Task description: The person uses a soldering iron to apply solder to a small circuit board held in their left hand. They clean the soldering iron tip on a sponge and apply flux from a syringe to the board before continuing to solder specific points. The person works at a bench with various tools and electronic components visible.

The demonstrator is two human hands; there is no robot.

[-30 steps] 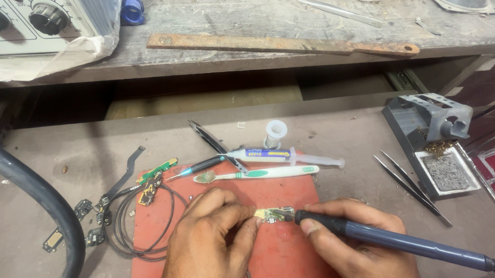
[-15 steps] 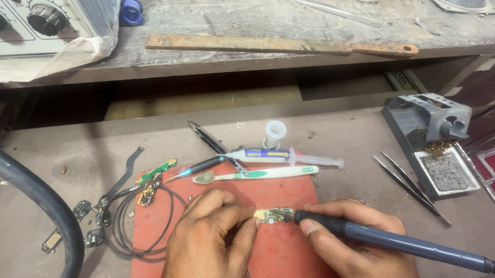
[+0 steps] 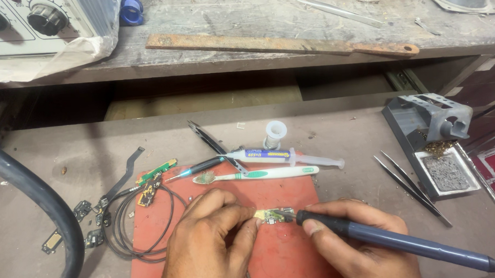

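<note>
My left hand [image 3: 210,241] pinches the left end of a small green circuit board [image 3: 272,215] and presses it onto a red work mat [image 3: 284,258]. My right hand [image 3: 358,245] grips a blue soldering iron [image 3: 405,243] like a pen. Its tip touches the right end of the board. The iron's handle runs off toward the lower right corner.
A green-and-white toothbrush [image 3: 257,175], a flux syringe [image 3: 283,154], a small screwdriver [image 3: 196,168] and a solder spool [image 3: 275,133] lie behind the mat. Black tweezers [image 3: 411,187] and an iron stand [image 3: 433,130] sit right. Cables [image 3: 141,225] and small parts [image 3: 83,213] lie left, beside a thick black hose [image 3: 35,195].
</note>
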